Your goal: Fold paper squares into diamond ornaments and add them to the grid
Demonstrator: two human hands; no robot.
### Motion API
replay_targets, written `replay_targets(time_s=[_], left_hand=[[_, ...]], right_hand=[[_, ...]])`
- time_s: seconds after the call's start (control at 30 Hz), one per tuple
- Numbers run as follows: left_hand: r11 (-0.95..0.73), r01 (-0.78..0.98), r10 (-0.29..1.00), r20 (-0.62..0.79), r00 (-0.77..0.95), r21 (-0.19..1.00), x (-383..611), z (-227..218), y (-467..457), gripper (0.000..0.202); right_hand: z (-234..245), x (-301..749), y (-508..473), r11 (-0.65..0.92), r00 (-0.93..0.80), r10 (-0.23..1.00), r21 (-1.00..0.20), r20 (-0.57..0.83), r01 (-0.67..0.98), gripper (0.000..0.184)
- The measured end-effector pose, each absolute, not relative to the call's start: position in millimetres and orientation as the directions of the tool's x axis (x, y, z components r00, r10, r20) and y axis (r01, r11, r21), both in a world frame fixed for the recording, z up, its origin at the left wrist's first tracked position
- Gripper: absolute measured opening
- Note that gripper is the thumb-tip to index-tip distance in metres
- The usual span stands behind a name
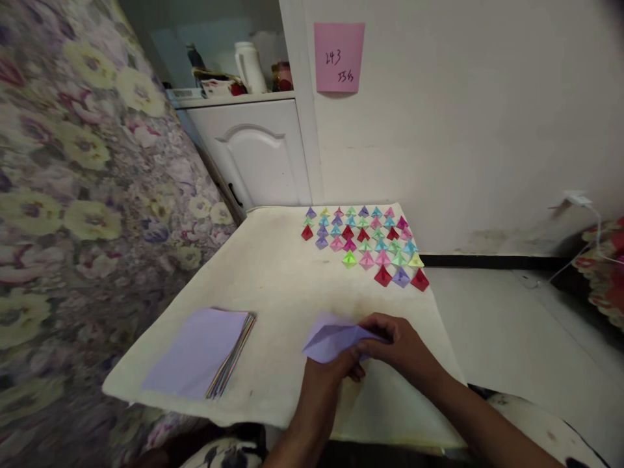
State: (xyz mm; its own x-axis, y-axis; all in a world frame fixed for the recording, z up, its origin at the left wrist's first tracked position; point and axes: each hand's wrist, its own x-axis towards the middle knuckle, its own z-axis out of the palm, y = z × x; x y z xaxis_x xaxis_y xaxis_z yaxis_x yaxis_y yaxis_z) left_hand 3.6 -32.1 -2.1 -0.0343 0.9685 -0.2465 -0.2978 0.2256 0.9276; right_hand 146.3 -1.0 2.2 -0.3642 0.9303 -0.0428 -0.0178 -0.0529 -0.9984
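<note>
Between my hands is a sheet of purple paper (334, 338), creased and partly folded, held above the near part of the table. My left hand (336, 368) grips its lower edge from below, thumb against the paper. With fingers and thumb pinched, my right hand (390, 338) holds the right-hand corner. Some of my left fingers are hidden behind the paper and the right hand. To the left lies a stack of coloured paper (199, 351) with a purple sheet on top. Several rows of small folded paper pieces (363, 235) in many colours stand at the table's far right.
A cream cloth covers the table (273, 279). A flowered curtain (97, 195) hangs along the left side. Behind are a white cabinet (253, 149) and a wall bearing a pink note (338, 58). A white charger (578, 198) with a cable is at the right.
</note>
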Motion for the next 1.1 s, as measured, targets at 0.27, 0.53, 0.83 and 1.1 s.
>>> replay_targets(time_s=[0.27,0.53,0.83,1.1], left_hand=[[0.279,-0.298,0.955,-0.295,-0.009,0.913,3,-6,-34,0.023],[0.197,-0.293,0.975,-0.218,-0.040,0.936,-17,-3,-30,0.014],[0.122,-0.050,0.992,-0.124,-0.032,0.991,-24,2,-28,0.011],[0.150,-0.005,0.989,-0.150,-0.015,0.989,-27,1,-28,0.014]], right_hand=[[0,149,0,-0.112,-0.341,0.933,-0.993,-0.115,0.029,0.005],[-5,151,4,-0.130,-0.353,0.922,-0.987,-0.156,0.095,0.010],[-10,151,4,-0.107,-0.353,0.923,-0.983,-0.153,0.148,0.013],[-12,152,6,-0.122,-0.385,0.906,-0.981,-0.173,0.154,0.014]])
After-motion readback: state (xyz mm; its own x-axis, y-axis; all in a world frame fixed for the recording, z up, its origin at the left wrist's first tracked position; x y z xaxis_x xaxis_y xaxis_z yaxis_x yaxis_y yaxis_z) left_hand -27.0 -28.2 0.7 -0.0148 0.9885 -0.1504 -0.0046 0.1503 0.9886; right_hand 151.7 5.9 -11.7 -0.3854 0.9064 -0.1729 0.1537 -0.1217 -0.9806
